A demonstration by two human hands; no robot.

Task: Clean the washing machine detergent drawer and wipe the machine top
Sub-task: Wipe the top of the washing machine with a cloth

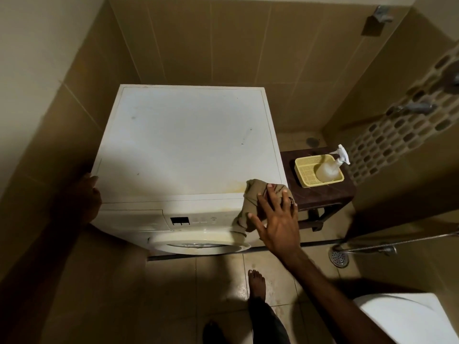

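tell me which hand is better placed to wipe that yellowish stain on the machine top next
Right. The right hand already presses the cloth at the front right corner, beside the stain. The left hand rests on the far left edge, holding nothing.

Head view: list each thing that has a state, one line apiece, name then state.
Detergent drawer: pushed in.
Machine top: marked, yellowish stain at front right.
Cloth: crumpled, draped over the front right corner.
Right hand: fingers spread, pressing the cloth.
Left hand: resting on the front left corner.
Spray bottle: lying in the yellow basket.
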